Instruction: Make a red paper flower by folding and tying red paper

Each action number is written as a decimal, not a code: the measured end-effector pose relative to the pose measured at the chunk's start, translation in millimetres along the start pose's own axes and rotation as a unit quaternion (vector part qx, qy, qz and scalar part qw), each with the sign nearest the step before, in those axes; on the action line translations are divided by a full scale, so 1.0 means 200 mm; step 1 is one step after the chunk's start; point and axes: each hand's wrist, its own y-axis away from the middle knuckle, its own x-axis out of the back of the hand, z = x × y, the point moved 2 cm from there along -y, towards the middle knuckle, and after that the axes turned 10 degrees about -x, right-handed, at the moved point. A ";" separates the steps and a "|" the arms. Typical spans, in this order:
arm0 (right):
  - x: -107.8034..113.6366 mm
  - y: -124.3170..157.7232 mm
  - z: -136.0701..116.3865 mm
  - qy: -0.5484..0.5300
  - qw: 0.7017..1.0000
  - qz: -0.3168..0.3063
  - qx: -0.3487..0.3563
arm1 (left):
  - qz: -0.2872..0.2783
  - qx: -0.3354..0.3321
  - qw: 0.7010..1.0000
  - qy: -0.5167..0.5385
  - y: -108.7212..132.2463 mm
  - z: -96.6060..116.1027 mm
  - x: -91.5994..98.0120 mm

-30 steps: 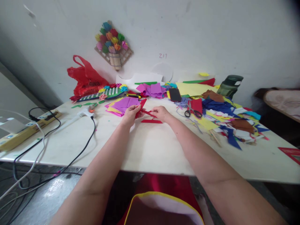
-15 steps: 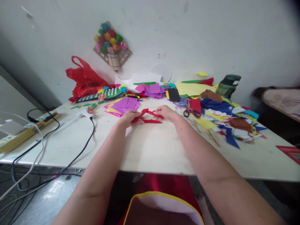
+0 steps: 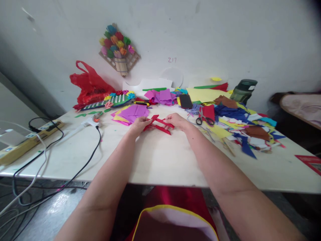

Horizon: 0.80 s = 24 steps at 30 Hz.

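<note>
My left hand (image 3: 139, 124) and my right hand (image 3: 176, 119) both pinch thin red paper strips (image 3: 159, 124) low over the white table (image 3: 160, 157). The left fingers close on the strips' left ends and the right fingers on their right ends. The strips cross between the two hands, and one lies flat on the table just in front of them. A stack of purple and yellow paper sheets (image 3: 131, 113) lies just behind my left hand.
Red-handled scissors (image 3: 203, 117) and a heap of coloured paper scraps (image 3: 240, 124) lie to the right. A black phone (image 3: 186, 100), a red plastic bag (image 3: 90, 85), a green bottle (image 3: 243, 90) and a power strip with cables (image 3: 30, 139) also sit here. A paper-flower craft (image 3: 119, 48) hangs on the wall.
Both hands have come down from slightly above the table to the tabletop, and the raised red strip now lies low and flat across the other strip.
</note>
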 end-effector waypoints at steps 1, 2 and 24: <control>0.00 0.00 0.00 0.000 1.000 0.012 0.009 | 0.001 -0.008 1.000 -0.004 0.00 0.00 0.00; 0.01 0.00 0.00 0.001 0.999 0.026 0.019 | 0.003 -0.014 1.000 -0.008 0.00 0.00 0.00; 0.01 -0.01 -0.03 0.089 0.993 0.067 0.041 | 0.012 -0.035 0.999 -0.004 -0.03 -0.06 0.02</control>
